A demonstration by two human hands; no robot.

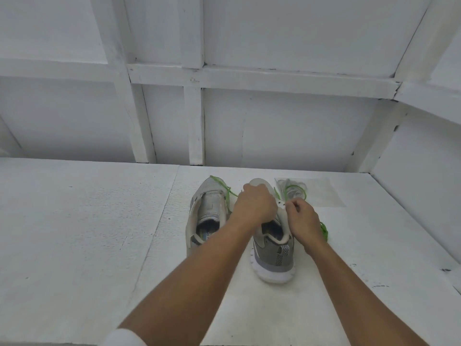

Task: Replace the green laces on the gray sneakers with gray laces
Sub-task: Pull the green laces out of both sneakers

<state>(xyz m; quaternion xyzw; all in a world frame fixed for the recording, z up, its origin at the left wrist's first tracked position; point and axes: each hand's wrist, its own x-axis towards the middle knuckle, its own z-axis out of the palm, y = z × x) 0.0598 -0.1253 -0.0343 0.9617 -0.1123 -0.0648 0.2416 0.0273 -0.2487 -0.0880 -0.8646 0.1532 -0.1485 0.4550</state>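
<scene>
Unlacing is judged underway: right sneaker [274, 255] gripped by left hand [254, 203], eyelet flap [281, 203] pinched by right hand [301, 217]; green lace [324, 229] must next be drawn free

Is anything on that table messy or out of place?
Only the green laces: they trail loose off the left sneaker, loop over the bagged gray laces, and lie bunched beside the right hand, which with the left hand grips the right sneaker. That suits half-done unlacing; nothing looks damaged.

A bare white-painted work booth: framed panel walls [287, 126], plain tabletop [74, 233].
</scene>
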